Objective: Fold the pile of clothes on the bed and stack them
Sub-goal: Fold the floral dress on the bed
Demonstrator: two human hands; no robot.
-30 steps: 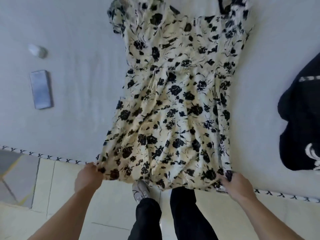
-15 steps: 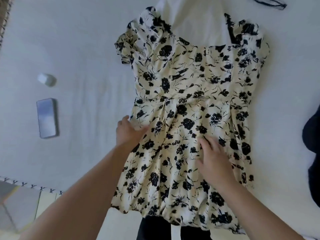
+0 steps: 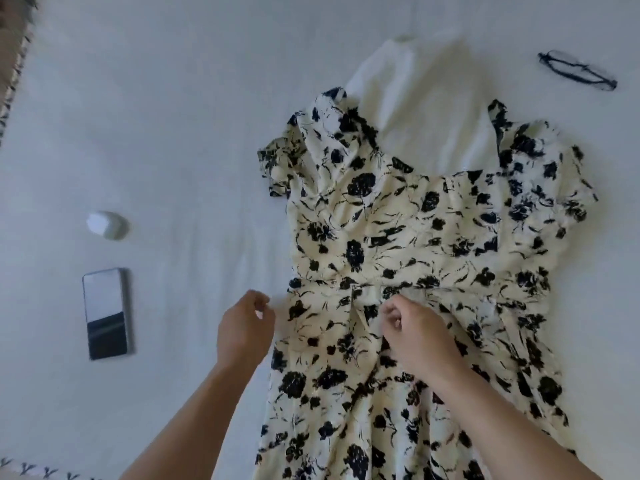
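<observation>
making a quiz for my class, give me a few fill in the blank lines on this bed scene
1. The floral dress lies partly over a ____ garment.
2. The phone lies on the bed, to the ____ of the dress.
3. The left hand is beside the dress's ____ seam.
4. Near the top right corner lies a pair of ____.

Missing words: white; left; waist; glasses

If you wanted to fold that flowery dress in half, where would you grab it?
Probably the two short sleeves of the dress: it lies flat, face up, neckline away from the person, so the shoulders are free corners. Reach over from the hem side, left hand to the sleeve nearer the phone, right hand to the one nearer the glasses.
</observation>
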